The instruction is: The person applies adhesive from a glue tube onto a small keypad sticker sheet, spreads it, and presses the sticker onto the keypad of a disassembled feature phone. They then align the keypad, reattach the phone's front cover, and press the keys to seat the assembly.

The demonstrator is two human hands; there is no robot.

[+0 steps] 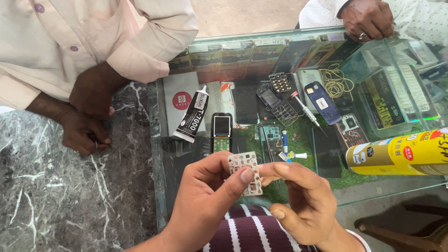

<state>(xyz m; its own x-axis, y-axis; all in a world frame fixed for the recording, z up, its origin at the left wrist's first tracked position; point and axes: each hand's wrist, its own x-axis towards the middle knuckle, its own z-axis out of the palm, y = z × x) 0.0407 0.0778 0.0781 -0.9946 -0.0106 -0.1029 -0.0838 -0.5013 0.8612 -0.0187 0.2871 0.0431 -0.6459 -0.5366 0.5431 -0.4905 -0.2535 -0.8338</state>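
Observation:
My left hand (205, 196) and my right hand (303, 198) together pinch a small pale keypad sheet (245, 170) with round contact dots, held just above the glass counter (298, 196). My left thumb presses its front face; my right fingertips grip its right edge. Just beyond it lies an opened phone body (221, 133) with a small screen and bare keypad board.
On the glass lie a black glue tube (192, 116), a screwdriver (305, 109), a blue phone back cover (323, 102), a phone frame (276, 103), small parts and a yellow spray can (401, 154). Two other people rest their hands (86, 116) (368, 18) on the counter.

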